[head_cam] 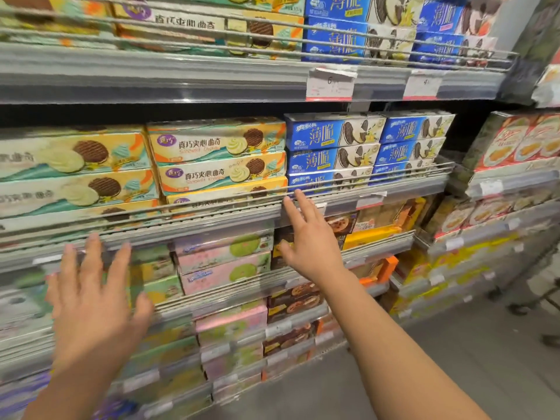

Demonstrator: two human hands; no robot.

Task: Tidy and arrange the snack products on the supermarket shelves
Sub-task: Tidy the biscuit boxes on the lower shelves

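Both hands are raised before the shelves with fingers spread and straight, holding nothing. The left hand point(91, 298) hovers in front of the lower shelf rail point(169, 234), and its fingertips reach the rail's height. The right hand point(309, 237) is higher, its fingertips just under the blue cookie boxes point(330, 156). The yellow-and-mint cookie boxes point(218, 159) are stacked above and between the two hands. The pink boxes point(224, 262) lie between the hands, lower on the shelves.
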